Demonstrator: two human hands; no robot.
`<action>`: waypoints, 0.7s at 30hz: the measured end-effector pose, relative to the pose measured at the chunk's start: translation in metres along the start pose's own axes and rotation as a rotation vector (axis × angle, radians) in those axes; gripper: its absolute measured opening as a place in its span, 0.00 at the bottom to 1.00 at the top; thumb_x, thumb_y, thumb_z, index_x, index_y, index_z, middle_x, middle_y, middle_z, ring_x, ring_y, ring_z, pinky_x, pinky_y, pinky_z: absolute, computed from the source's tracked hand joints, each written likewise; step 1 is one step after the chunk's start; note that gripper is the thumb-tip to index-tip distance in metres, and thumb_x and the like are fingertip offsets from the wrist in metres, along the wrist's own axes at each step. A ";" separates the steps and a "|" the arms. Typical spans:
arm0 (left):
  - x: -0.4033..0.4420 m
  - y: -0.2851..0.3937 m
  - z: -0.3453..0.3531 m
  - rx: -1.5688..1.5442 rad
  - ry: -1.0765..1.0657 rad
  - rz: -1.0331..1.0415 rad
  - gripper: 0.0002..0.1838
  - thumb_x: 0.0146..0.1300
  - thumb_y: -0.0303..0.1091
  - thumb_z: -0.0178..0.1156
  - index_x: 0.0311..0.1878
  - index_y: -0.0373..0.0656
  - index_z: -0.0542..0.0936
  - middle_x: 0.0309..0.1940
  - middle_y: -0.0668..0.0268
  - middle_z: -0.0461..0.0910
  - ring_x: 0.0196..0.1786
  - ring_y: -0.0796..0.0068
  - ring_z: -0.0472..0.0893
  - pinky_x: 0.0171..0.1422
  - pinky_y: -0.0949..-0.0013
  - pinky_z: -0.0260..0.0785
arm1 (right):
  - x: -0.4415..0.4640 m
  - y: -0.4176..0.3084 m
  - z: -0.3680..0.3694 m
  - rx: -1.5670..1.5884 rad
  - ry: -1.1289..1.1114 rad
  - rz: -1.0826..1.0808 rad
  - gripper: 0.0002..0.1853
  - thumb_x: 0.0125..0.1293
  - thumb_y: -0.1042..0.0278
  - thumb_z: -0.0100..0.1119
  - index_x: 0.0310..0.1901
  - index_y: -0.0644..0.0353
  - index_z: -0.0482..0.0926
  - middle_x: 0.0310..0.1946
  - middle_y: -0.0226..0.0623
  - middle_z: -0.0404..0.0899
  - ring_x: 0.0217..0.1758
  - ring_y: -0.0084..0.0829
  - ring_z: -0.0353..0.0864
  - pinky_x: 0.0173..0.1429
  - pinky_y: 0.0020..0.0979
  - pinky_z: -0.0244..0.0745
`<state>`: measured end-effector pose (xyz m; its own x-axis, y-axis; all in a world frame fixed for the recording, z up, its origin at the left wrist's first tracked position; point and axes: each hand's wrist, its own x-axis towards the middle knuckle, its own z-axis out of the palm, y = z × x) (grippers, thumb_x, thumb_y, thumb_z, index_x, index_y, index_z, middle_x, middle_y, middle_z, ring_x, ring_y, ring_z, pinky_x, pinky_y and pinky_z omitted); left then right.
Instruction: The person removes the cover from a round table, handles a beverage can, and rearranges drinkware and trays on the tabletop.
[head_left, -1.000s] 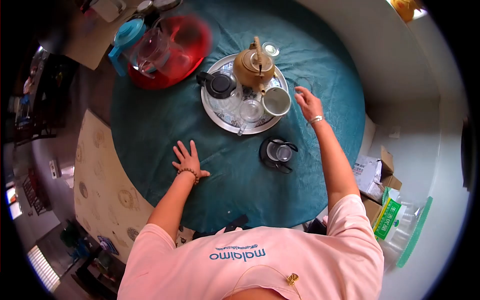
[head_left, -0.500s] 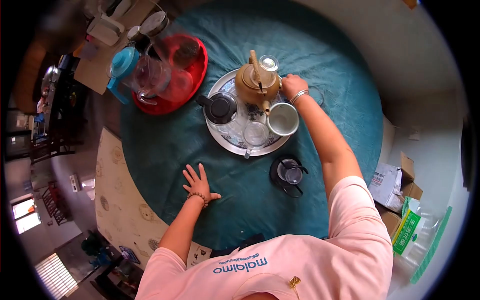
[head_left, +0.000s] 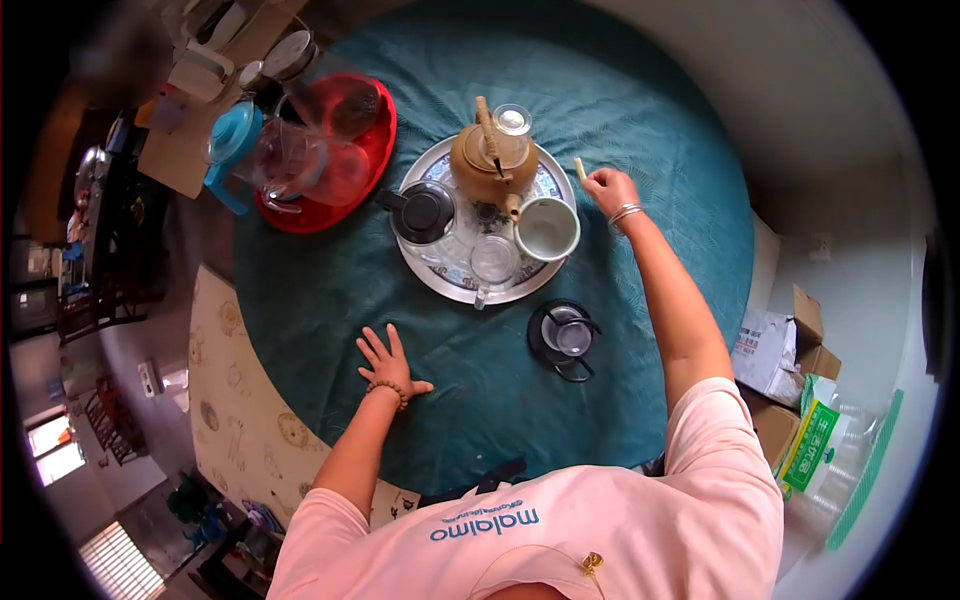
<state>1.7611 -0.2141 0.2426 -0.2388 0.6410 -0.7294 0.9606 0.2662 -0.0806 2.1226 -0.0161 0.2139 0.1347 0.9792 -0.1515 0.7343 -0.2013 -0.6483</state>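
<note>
My right hand [head_left: 610,190] is closed around a small pale yellow stick [head_left: 580,168], whose exact kind I cannot make out, just right of the round silver tray [head_left: 450,286]. On that tray stand a brown teapot [head_left: 478,172] with a wrapped top handle, a glass pot with a black lid [head_left: 424,214], a pale mug [head_left: 548,230], a glass cup [head_left: 494,260] and a small clear glass [head_left: 513,120] behind the teapot. My left hand [head_left: 390,365] lies flat on the green tablecloth [head_left: 450,420], fingers spread. Between my arms sits a black stand [head_left: 565,340] with a clear cup-like piece in it.
At the far left of the table, a red tray [head_left: 355,205] carries glass jugs, one with a blue lid [head_left: 236,130]. Opened cardboard boxes [head_left: 775,345] and a green-labelled pack of clear plastic cups [head_left: 830,450] are on the right, by the wall.
My right hand has drawn away from the teapot's side, off the tray's edge to the right, with the pale stick in it. My left hand stays flat on the cloth.
</note>
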 end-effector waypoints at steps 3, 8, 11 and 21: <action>-0.001 0.000 0.001 0.007 0.005 -0.005 0.66 0.24 0.47 0.71 0.61 0.50 0.31 0.59 0.48 0.19 0.63 0.50 0.26 0.57 0.41 0.43 | -0.015 0.000 -0.008 0.513 -0.181 0.168 0.10 0.52 0.63 0.52 0.30 0.61 0.74 0.25 0.34 0.76 0.25 0.23 0.74 0.29 0.23 0.67; -0.001 0.000 0.001 0.006 0.005 -0.012 0.66 0.25 0.46 0.71 0.61 0.50 0.30 0.59 0.49 0.19 0.63 0.51 0.26 0.57 0.42 0.42 | -0.030 -0.010 -0.022 0.837 -0.300 0.233 0.10 0.55 0.66 0.49 0.36 0.62 0.70 0.27 0.31 0.75 0.25 0.18 0.72 0.27 0.18 0.66; -0.001 -0.001 0.001 -0.016 -0.002 -0.002 0.66 0.26 0.46 0.71 0.61 0.50 0.30 0.59 0.49 0.19 0.63 0.52 0.25 0.57 0.41 0.42 | -0.036 -0.014 -0.026 0.918 -0.307 0.218 0.10 0.55 0.67 0.50 0.37 0.62 0.70 0.27 0.31 0.74 0.25 0.18 0.71 0.28 0.17 0.65; -0.003 -0.005 0.001 -0.055 0.004 -0.015 0.65 0.25 0.45 0.71 0.61 0.53 0.30 0.59 0.52 0.18 0.63 0.54 0.24 0.58 0.41 0.38 | -0.066 -0.025 -0.032 0.805 -0.118 0.112 0.11 0.53 0.71 0.52 0.38 0.64 0.74 0.26 0.26 0.72 0.26 0.15 0.66 0.31 0.16 0.62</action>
<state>1.7574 -0.2177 0.2444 -0.2541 0.6394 -0.7257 0.9475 0.3153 -0.0540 2.1165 -0.0746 0.2636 0.0747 0.9524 -0.2956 0.0128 -0.2973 -0.9547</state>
